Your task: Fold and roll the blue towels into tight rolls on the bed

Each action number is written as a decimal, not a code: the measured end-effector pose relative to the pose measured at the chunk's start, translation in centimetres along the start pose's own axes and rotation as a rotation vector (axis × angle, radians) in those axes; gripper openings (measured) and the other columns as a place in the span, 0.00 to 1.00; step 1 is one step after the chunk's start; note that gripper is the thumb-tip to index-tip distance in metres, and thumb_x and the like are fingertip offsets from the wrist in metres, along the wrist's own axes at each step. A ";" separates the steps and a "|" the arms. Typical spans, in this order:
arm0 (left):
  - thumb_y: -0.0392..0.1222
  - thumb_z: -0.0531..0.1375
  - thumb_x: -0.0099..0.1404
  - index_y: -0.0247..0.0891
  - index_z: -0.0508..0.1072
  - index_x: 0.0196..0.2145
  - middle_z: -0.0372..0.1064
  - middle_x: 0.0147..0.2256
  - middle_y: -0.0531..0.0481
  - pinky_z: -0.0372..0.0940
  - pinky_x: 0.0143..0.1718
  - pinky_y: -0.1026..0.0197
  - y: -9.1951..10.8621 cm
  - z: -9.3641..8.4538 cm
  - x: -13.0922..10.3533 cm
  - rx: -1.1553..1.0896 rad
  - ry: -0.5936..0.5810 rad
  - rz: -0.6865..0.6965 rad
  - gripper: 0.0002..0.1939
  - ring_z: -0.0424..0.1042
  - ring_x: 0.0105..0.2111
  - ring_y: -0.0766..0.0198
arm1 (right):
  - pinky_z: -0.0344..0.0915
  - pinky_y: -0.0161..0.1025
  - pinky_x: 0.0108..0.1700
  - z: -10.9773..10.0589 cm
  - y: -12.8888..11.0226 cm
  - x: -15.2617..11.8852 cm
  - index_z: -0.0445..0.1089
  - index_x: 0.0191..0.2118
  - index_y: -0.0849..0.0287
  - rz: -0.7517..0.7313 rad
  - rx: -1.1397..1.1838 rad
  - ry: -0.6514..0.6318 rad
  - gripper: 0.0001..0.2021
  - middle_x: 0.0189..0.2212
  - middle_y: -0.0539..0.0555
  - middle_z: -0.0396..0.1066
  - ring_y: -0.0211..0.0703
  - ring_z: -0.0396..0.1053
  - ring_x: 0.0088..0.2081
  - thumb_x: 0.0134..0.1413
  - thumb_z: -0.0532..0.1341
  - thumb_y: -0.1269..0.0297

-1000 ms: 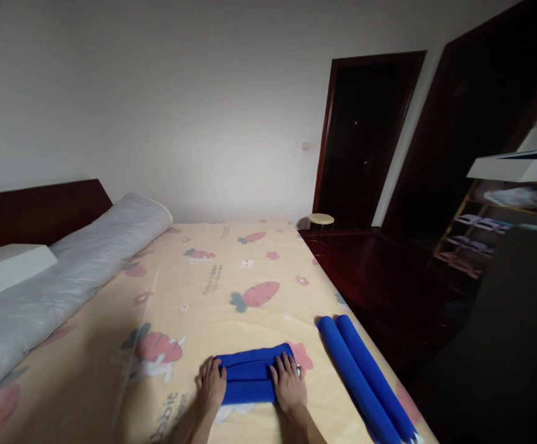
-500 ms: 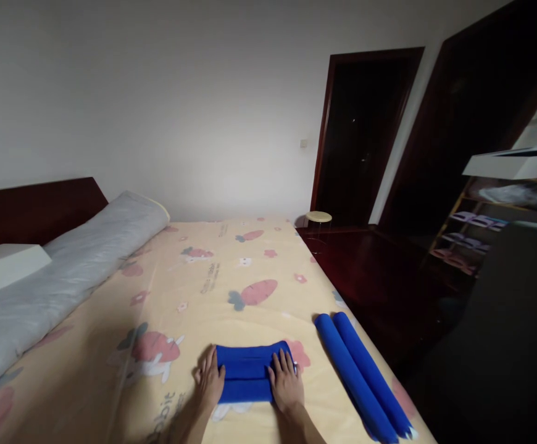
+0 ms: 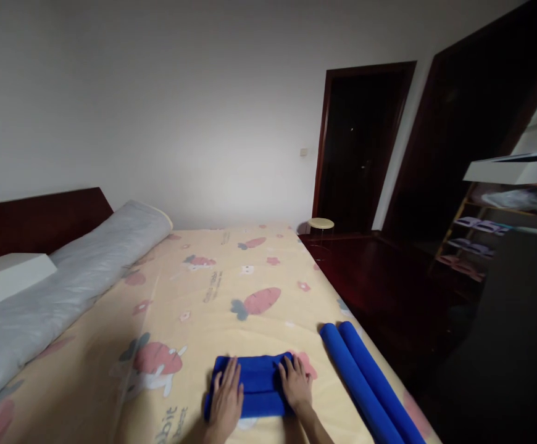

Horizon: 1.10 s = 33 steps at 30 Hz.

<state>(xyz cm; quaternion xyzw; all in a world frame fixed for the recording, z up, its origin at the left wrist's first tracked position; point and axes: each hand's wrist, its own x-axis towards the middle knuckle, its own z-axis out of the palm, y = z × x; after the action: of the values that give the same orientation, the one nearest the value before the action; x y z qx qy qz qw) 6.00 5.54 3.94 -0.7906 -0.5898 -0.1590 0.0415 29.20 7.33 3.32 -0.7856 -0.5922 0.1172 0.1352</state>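
Observation:
A folded blue cloth (image 3: 262,383) lies flat on the bed, a crease running across its middle. My left hand (image 3: 226,394) rests on its left part, fingers stretched out and pointing away from me. On the right end lies my right hand (image 3: 296,383), fingers spread over the fabric. Both palms face down, and the cloth shows between them. To the right, two rolled blue cloths (image 3: 365,382) lie side by side near the bed's edge.
A pale yellow sheet (image 3: 189,339) with carrot and rabbit prints covers the bed. A long grey bundle (image 3: 106,246) and a white box (image 3: 13,277) are at the left. Beyond the bed stand a round stool (image 3: 321,223) and a shoe rack (image 3: 467,228).
My left hand has moved from beside the cloth's left edge onto its top. My right hand stays on the right end. The view has tilted up slightly.

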 end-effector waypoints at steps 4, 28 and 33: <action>0.43 0.43 0.71 0.52 0.52 0.66 0.54 0.66 0.51 0.58 0.62 0.50 1.7 0.7 -1.5 -0.122 -0.160 0.087 0.27 0.57 0.65 0.60 | 0.54 0.59 0.62 -0.2 0.4 1.0 0.65 0.60 0.55 -0.074 0.054 -0.008 0.25 0.64 0.61 0.60 0.53 0.54 0.65 0.67 0.41 0.57; 0.47 0.41 0.68 0.47 0.46 0.68 0.38 0.70 0.50 0.44 0.66 0.36 -1.0 -1.9 3.0 0.116 -0.486 -0.348 0.31 0.42 0.69 0.56 | 0.46 0.59 0.66 -1.6 -0.5 -0.5 0.55 0.66 0.62 -0.163 -0.067 -0.150 0.29 0.67 0.61 0.48 0.55 0.46 0.68 0.64 0.46 0.55; 0.43 0.41 0.68 0.42 0.50 0.67 0.43 0.69 0.47 0.41 0.67 0.39 0.3 0.4 3.1 0.151 -0.242 -0.250 0.30 0.43 0.69 0.55 | 0.45 0.57 0.67 -0.4 -1.5 -0.5 0.55 0.67 0.59 -0.299 0.025 -0.054 0.28 0.67 0.59 0.49 0.54 0.47 0.68 0.65 0.46 0.56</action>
<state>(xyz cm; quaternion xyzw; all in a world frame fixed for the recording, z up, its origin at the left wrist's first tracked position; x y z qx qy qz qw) 7.19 8.39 4.57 -0.7192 -0.6944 -0.0221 0.0095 27.89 7.22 4.23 -0.6835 -0.7046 0.1244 0.1448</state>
